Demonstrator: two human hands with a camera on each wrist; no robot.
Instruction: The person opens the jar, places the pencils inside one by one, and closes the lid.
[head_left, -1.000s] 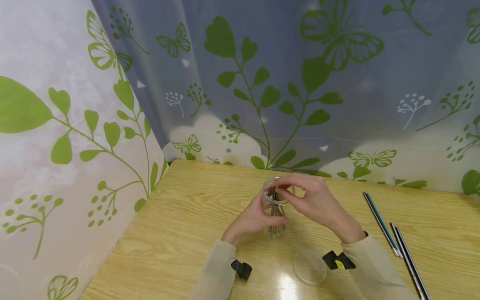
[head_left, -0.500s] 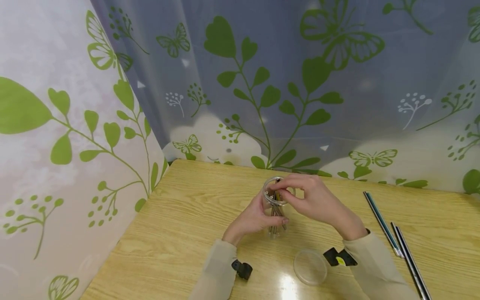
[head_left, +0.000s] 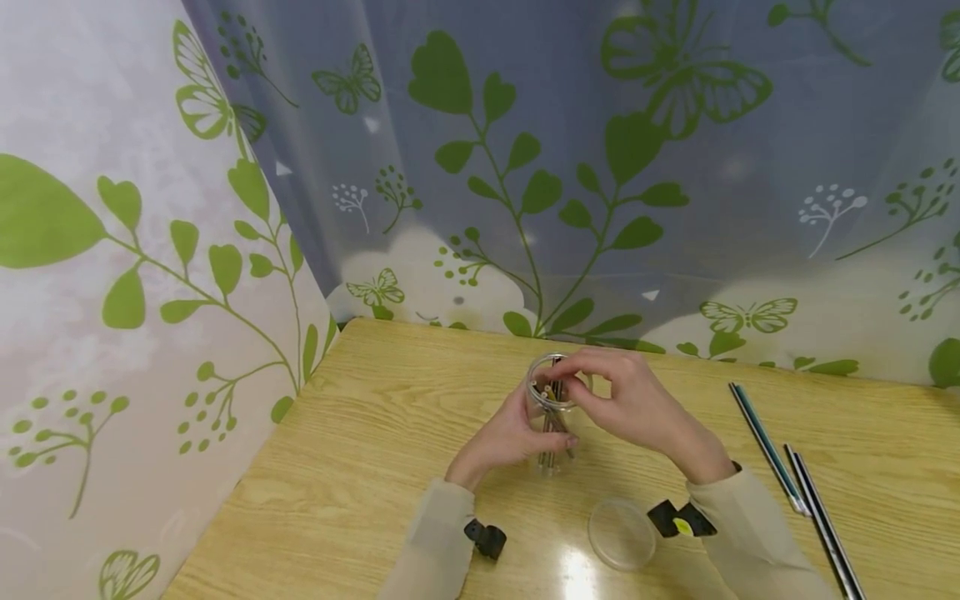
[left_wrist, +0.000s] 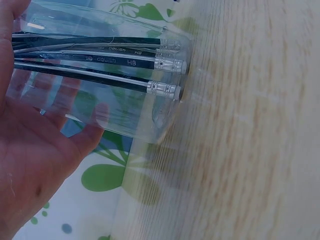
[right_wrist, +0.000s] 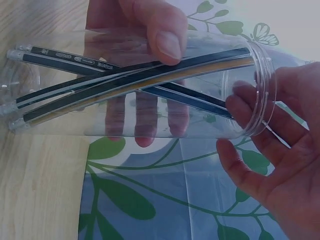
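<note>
Near the table's far edge my left hand (head_left: 502, 433) grips a clear jar (right_wrist: 200, 45) round its side, thumb toward me. The jar tilts, its mouth toward me. Several dark striped pencils (left_wrist: 115, 59) cross inside it, silver ferrules and erasers toward the base; one shows a yellowish side. My right hand (head_left: 626, 392) is at the mouth, thumb and index reaching inside. In the right wrist view its curled fingertips (right_wrist: 235, 106) pinch at the upper ends of dark pencils (right_wrist: 200, 102); the contact is partly hidden. Its other fingers stay outside the rim.
A round clear lid (head_left: 621, 534) lies flat on the wooden table (head_left: 360, 467) in front of the jar. More pencils (head_left: 768, 450), one teal and others dark, lie at the right. A patterned curtain (head_left: 555, 167) hangs behind, and a patterned wall covering (head_left: 142, 217) stands at left.
The right fingers shift slightly at the jar's mouth, and the pencil ends inside change position a little. The left hand keeps its hold on the jar.
</note>
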